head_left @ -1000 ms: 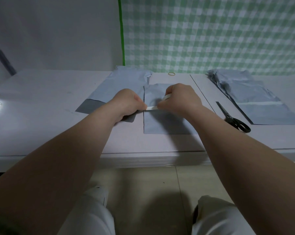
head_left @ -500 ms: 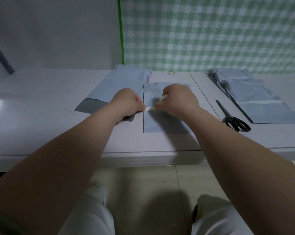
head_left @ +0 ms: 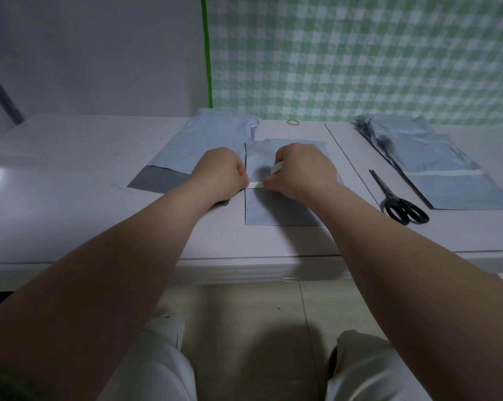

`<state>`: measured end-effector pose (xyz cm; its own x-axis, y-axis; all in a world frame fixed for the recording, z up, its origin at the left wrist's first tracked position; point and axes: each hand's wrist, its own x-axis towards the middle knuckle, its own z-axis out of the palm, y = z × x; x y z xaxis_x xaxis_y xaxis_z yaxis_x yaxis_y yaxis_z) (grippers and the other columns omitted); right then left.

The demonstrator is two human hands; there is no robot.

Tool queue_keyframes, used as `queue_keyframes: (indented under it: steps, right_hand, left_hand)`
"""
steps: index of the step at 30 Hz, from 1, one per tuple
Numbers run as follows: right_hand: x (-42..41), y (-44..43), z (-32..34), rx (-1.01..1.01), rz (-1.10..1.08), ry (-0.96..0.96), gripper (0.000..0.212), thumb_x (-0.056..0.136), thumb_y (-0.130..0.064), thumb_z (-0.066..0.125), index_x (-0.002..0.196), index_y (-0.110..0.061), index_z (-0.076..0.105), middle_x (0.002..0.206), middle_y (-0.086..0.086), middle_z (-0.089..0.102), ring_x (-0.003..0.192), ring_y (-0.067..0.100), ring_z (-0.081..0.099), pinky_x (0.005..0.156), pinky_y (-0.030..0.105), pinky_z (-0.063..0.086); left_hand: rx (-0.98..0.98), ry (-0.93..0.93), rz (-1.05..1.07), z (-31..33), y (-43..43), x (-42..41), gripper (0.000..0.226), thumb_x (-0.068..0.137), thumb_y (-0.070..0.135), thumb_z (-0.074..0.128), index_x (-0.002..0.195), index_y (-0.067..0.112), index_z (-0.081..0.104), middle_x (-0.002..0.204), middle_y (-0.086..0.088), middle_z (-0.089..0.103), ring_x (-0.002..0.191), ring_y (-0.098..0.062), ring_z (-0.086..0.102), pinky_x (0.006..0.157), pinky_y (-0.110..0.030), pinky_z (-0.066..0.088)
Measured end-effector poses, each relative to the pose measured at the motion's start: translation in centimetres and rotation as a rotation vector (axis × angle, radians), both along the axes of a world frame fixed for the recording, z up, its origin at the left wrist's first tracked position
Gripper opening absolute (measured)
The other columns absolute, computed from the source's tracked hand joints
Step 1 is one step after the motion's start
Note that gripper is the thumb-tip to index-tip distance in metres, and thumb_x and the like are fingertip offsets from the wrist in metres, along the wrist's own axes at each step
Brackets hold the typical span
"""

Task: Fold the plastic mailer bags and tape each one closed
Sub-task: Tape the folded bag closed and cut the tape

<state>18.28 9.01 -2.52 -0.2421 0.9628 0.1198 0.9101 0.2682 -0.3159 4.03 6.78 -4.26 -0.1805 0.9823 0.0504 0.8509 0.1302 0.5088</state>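
A folded grey-blue mailer bag (head_left: 279, 208) lies flat in the middle of the white table (head_left: 70, 175). Across its fold runs a short white tape strip (head_left: 255, 184). My left hand (head_left: 221, 173) is closed at the bag's left edge and pinches the strip's left end. My right hand (head_left: 299, 169) pinches the strip's other part, with a white piece of tape curling up between its fingers. Most of the strip is hidden under my right hand.
Black scissors (head_left: 400, 204) lie to the right of the bag. A pile of grey mailers (head_left: 435, 166) lies at the far right, another mailer (head_left: 192, 149) spreads behind my left hand. A yellow rubber band (head_left: 293, 122) rests near the checked green wall.
Both hands have stayed at the tape on the fold, and my right hand has shifted slightly left towards my left hand. The bag has not moved.
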Motion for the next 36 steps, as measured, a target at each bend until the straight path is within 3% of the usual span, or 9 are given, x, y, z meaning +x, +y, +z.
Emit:
queue_keyframes:
  steps: [5, 13, 16, 20, 22, 25, 31, 33, 36]
  right_hand:
    - [0.0, 0.1, -0.4, 0.012, 0.011, -0.007, 0.015, 0.075, -0.032, 0.066, 0.076, -0.021, 0.056, 0.087, -0.001, 0.059, 0.084, 0.021, 0.052, 0.054, 0.024, 0.030]
    - [0.0, 0.2, -0.8, 0.044, 0.010, -0.027, 0.015, 0.075, -0.031, 0.065, 0.074, -0.021, 0.054, 0.085, -0.002, 0.056, 0.085, 0.021, 0.050, 0.060, 0.026, 0.031]
    - [-0.1, 0.3, -0.9, 0.040, 0.009, -0.035, 0.015, 0.076, -0.032, 0.064, 0.074, -0.022, 0.053, 0.087, -0.002, 0.057, 0.087, 0.022, 0.052, 0.056, 0.024, 0.029]
    - [-0.1, 0.2, -0.9, 0.023, 0.013, -0.033, 0.013, 0.076, -0.030, 0.063, 0.076, -0.021, 0.053, 0.090, -0.002, 0.059, 0.089, 0.022, 0.053, 0.061, 0.027, 0.032]
    - [-0.1, 0.2, -1.0, 0.019, 0.012, -0.023, 0.012, 0.075, -0.028, 0.063, 0.075, -0.020, 0.053, 0.090, -0.001, 0.060, 0.089, 0.023, 0.055, 0.057, 0.025, 0.031]
    - [-0.1, 0.2, -1.0, 0.025, 0.010, -0.022, 0.012, 0.075, -0.027, 0.064, 0.076, -0.020, 0.054, 0.089, -0.001, 0.060, 0.089, 0.023, 0.055, 0.050, 0.023, 0.026]
    - [0.0, 0.1, -0.8, 0.021, 0.020, -0.029, 0.021, 0.075, -0.035, 0.067, 0.075, -0.021, 0.052, 0.089, -0.002, 0.058, 0.093, 0.022, 0.055, 0.063, 0.027, 0.034]
    - [0.0, 0.0, -0.8, 0.024, 0.019, -0.018, 0.023, 0.074, -0.038, 0.068, 0.075, -0.021, 0.053, 0.087, -0.002, 0.057, 0.091, 0.022, 0.055, 0.064, 0.028, 0.034]
    - [0.1, 0.0, -0.9, 0.024, 0.033, 0.001, 0.026, 0.073, -0.040, 0.069, 0.077, -0.020, 0.054, 0.082, -0.003, 0.056, 0.089, 0.021, 0.056, 0.062, 0.028, 0.037]
  left_hand:
    - [0.056, 0.115, -0.003, -0.5, 0.3, 0.3, 0.016, 0.085, 0.013, 0.056, 0.081, 0.010, 0.071, 0.088, -0.008, 0.068, 0.086, -0.026, 0.060, 0.068, -0.027, 0.041]
    - [0.024, 0.248, 0.060, -0.8, 1.1, 0.7, 0.011, 0.084, 0.012, 0.055, 0.085, 0.017, 0.065, 0.094, -0.003, 0.062, 0.089, -0.027, 0.058, 0.067, -0.031, 0.039]
    - [-0.014, 0.289, 0.107, 0.0, 1.0, 0.7, 0.005, 0.082, 0.019, 0.062, 0.087, 0.020, 0.063, 0.089, 0.000, 0.058, 0.084, -0.024, 0.055, 0.065, -0.031, 0.038]
    - [-0.083, 0.278, 0.091, 0.7, 1.0, 0.3, 0.015, 0.077, 0.030, 0.070, 0.084, 0.018, 0.064, 0.085, -0.001, 0.059, 0.084, -0.025, 0.058, 0.065, -0.030, 0.043]
    - [-0.080, 0.226, 0.094, 0.4, 0.9, 0.0, 0.009, 0.079, 0.020, 0.065, 0.086, 0.016, 0.068, 0.090, -0.003, 0.064, 0.089, -0.027, 0.061, 0.070, -0.031, 0.047]
    - [0.003, 0.198, 0.099, -0.1, 0.2, 0.0, 0.023, 0.081, 0.004, 0.052, 0.091, 0.015, 0.071, 0.099, -0.007, 0.067, 0.097, -0.031, 0.060, 0.076, -0.034, 0.048]
    - [0.052, 0.338, -0.165, -0.8, -3.8, 1.8, 0.012, 0.095, 0.022, 0.038, 0.088, 0.023, 0.048, 0.111, -0.002, 0.057, 0.119, -0.029, 0.044, 0.089, -0.040, 0.034]
    - [-0.048, 0.361, -0.242, -1.6, -4.5, 2.0, 0.020, 0.099, 0.031, 0.029, 0.106, 0.020, 0.045, 0.126, 0.001, 0.047, 0.134, -0.024, 0.030, 0.107, -0.051, 0.025]
    - [-0.155, 0.391, -0.273, -2.3, -5.0, 2.2, 0.047, 0.100, 0.038, 0.020, 0.142, 0.018, 0.024, 0.153, 0.007, 0.016, 0.145, -0.020, 0.006, 0.114, -0.059, 0.008]
